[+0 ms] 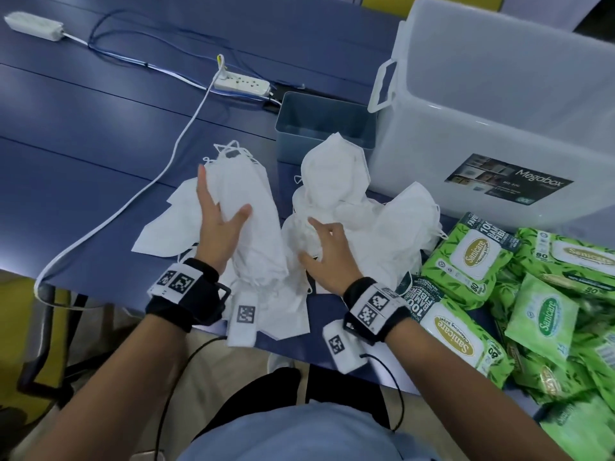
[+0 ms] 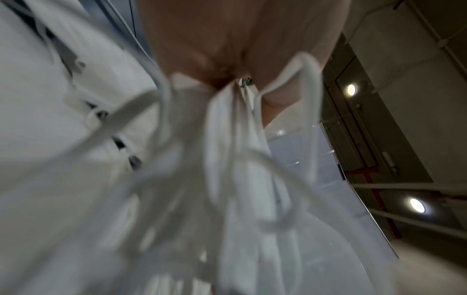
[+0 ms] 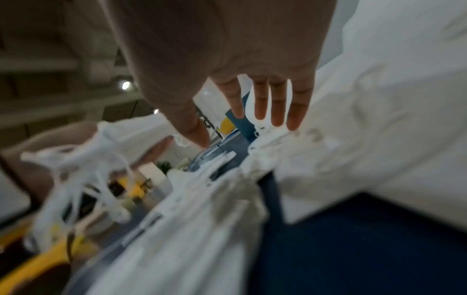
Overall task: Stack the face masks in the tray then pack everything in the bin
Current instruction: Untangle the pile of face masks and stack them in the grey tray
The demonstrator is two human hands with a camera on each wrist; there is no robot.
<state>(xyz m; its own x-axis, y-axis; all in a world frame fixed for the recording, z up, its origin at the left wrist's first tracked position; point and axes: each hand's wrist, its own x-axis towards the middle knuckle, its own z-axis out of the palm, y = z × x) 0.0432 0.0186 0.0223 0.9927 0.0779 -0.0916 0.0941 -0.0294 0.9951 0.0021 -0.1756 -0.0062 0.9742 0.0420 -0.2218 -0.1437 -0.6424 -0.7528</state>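
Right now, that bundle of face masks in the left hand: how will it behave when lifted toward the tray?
Probably floppy: the mask bundle sags below the left hand, which grips it mid-length. Likely light, being thin white fabric. Its loose ear loops dangle and might snag the pile or the grey tray rim.

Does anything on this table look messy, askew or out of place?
Yes. The white face masks lie in loose, crumpled heaps on the blue table, none in the grey rectangular tray. The green wipe packs sprawl overlapping at all angles beside the clear plastic bin.
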